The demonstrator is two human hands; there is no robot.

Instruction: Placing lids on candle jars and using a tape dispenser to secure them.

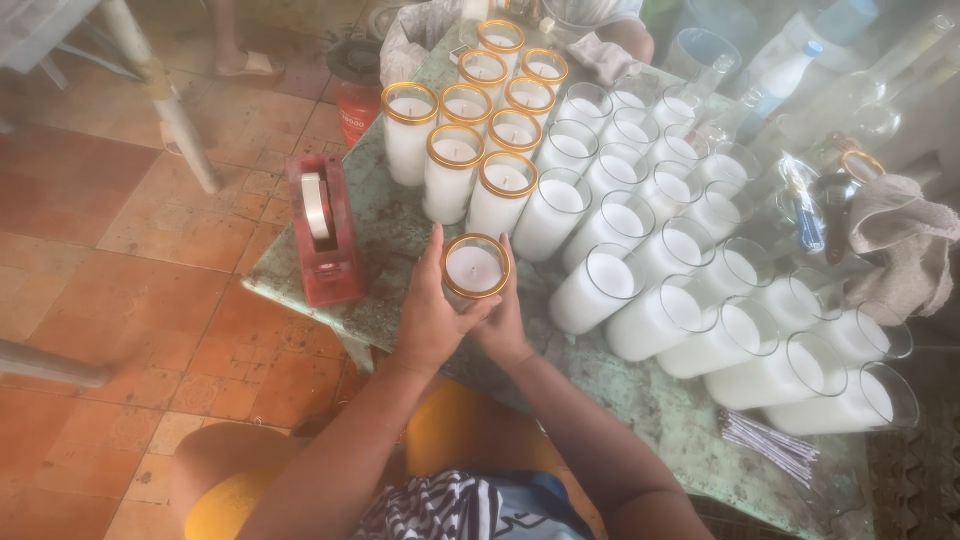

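Both of my hands wrap around one white candle in a glass [475,270] whose rim carries a gold band. My left hand [430,315] grips its left side, my right hand [505,322] its right and lower side, over the near edge of the worn green table [385,225]. Just beyond it stand several more gold-rimmed glass candles [455,150] in rows. To their right are several glass candles without a band [640,220], filling the middle of the table.
A red tape dispenser [322,228] with a pale roll sits at the table's left edge. Clear bottles [850,95], a grey cloth [900,245] and a bundle of wicks [765,445] lie to the right. Another person's arm [630,35] shows at the far end. Orange tile floor [150,260] lies left.
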